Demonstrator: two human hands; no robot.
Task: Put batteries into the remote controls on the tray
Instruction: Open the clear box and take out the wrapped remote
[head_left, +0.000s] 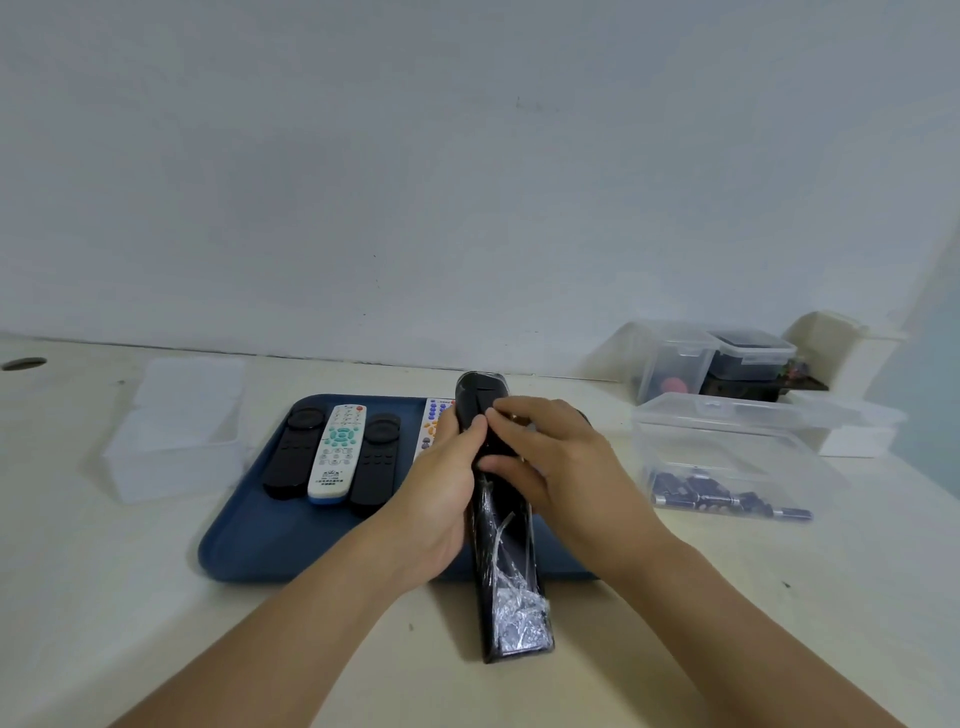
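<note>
Hands both wrap my black remote (506, 519) — left hand (447, 483) gripping its side, right hand (550, 457) pinching its back — above the tray (249, 540).

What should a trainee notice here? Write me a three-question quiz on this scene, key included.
1. True or false: the left hand and right hand both hold the wrapped black remote.
2. How many remotes lie side by side at the left of the blue tray?
A. one
B. three
C. five
3. Fill in: the loose batteries lie in a clear ____ to the right of the tray.

Key
1. True: both hands' fingers curl round its upper half.
2. B: black remote, white remote, black remote.
3. box
</note>
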